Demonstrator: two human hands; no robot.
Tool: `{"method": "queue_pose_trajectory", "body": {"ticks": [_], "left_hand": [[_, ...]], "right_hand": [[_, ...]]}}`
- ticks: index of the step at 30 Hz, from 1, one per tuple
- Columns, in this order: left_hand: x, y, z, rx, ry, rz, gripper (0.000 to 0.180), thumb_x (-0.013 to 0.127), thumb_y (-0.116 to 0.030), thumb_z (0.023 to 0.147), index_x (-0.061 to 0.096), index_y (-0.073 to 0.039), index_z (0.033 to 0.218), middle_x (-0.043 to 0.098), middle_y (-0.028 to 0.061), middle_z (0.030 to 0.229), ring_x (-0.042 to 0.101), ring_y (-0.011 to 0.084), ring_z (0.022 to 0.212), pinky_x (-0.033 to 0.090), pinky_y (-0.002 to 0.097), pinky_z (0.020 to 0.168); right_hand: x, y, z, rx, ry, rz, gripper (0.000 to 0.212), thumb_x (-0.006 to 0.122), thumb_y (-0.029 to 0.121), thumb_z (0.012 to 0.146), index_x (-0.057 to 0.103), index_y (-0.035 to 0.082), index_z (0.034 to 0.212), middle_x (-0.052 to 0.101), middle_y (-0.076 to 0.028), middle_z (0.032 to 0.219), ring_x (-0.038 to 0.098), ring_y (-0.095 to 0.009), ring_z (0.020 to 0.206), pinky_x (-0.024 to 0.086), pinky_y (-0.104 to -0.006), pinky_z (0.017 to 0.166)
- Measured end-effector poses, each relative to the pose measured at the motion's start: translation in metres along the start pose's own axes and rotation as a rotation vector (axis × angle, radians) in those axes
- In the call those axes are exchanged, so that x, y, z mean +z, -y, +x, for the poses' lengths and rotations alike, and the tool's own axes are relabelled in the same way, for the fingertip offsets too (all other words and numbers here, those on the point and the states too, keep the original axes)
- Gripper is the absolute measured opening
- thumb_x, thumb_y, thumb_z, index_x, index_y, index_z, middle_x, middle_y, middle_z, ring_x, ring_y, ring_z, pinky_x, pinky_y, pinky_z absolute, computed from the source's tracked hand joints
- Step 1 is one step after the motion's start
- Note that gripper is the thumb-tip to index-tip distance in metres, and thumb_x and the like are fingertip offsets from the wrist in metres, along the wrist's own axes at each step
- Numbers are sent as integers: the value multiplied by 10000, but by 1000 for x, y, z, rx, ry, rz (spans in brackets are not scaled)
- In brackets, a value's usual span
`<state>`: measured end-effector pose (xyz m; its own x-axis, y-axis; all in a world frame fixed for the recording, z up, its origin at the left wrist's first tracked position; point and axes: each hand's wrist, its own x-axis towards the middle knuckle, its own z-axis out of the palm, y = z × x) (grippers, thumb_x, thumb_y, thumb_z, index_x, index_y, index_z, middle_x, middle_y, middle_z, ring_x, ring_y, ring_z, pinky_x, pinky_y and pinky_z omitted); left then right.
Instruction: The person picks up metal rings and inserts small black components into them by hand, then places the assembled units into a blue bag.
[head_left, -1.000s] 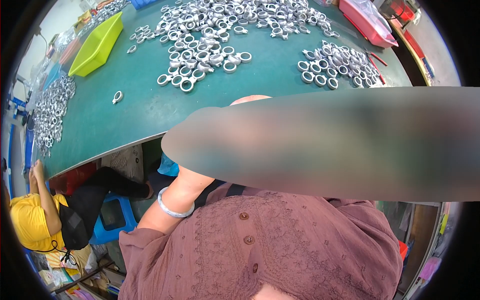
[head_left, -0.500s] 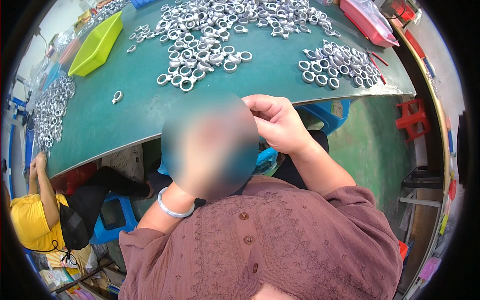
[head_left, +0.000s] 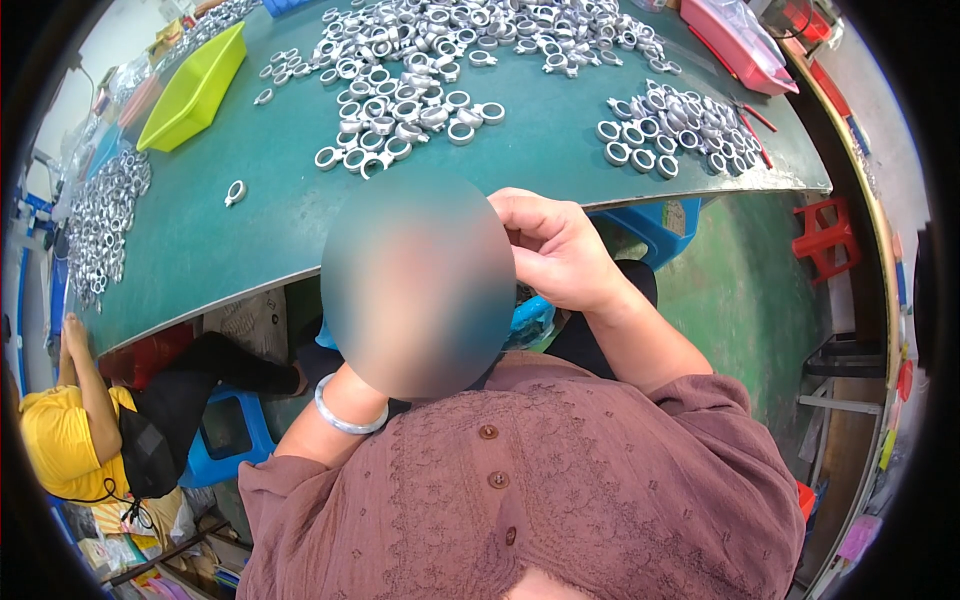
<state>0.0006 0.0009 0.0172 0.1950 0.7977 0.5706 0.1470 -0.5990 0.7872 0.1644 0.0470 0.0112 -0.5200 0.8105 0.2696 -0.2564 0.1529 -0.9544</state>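
Observation:
My left hand [head_left: 390, 310] is covered by a round blurred patch, so its fingers and anything in them are hidden. A pale bangle [head_left: 345, 412] circles the left wrist. My right hand [head_left: 560, 250] is raised in front of my chest at the patch's right edge. Its fingers are bent and closed toward the thumb, with the tips running into the blur; what they hold cannot be made out. Beyond my hands, silver metal ring clamps [head_left: 400, 120] lie heaped on the green table [head_left: 270, 210]. A smaller pile of ring clamps [head_left: 680, 130] sits to the right.
Red-handled pliers [head_left: 757, 135] lie beside the right pile. A yellow-green bin [head_left: 195, 90] stands at left, a pink bin [head_left: 735, 45] at far right. A single ring clamp [head_left: 235, 192] lies apart. At left, a person in yellow [head_left: 70, 430] sits by another pile. A blue bag [head_left: 530, 318] shows below my hands.
My hands stay almost in place, with only a slight shift of the right one. The other person's hands at left have moved slightly down, away from the pile.

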Motion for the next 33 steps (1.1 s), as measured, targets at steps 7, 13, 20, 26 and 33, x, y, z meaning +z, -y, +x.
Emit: {"method": "queue_pose_trajectory", "body": {"ticks": [7, 13, 20, 26, 33], "left_hand": [[10, -12, -4, -403, -257, -87, 528, 645, 44, 739, 419, -12, 1213, 551, 46, 945, 494, 30, 728, 391, 138, 608], [6, -6, -8, -549, -280, -260, 374, 574, -24, 807, 469, 24, 1162, 553, 53, 925, 482, 46, 674, 405, 159, 580], [-9, 12, -23, -467, 22, -53, 318, 476, -192, 872, 492, 23, 1106, 557, 111, 953, 539, 146, 743, 470, 244, 615], [-5, 15, -25, -544, 43, -137, 376, 409, -323, 915, 510, 12, 1053, 567, 166, 993, 595, 240, 827, 538, 330, 669], [-6, 16, -14, -357, -22, -93, 293, 498, -252, 896, 527, -23, 1077, 552, 49, 809, 587, 183, 754, 499, 262, 571]], "right_hand": [[0, -1, -1, 14, 8, 37, 209, 610, -16, 778, 603, -2, 986, 577, -26, 880, 551, -80, 803, 455, -221, 729], [-13, 0, 17, 24, -60, -138, 196, 519, -55, 793, 599, -8, 967, 586, -20, 832, 544, -71, 780, 456, -217, 695], [-33, -15, 73, -278, -163, -1198, 167, 588, 115, 741, 629, 55, 891, 598, -125, 813, 579, -294, 801, 470, -382, 702], [-28, -11, 79, -184, -92, -1246, 109, 578, 129, 754, 631, 54, 814, 603, -112, 787, 575, -284, 807, 460, -391, 705], [-8, -3, 46, -366, -94, -699, 82, 644, 31, 717, 620, 28, 795, 592, -108, 724, 592, -254, 667, 465, -308, 589]]}}
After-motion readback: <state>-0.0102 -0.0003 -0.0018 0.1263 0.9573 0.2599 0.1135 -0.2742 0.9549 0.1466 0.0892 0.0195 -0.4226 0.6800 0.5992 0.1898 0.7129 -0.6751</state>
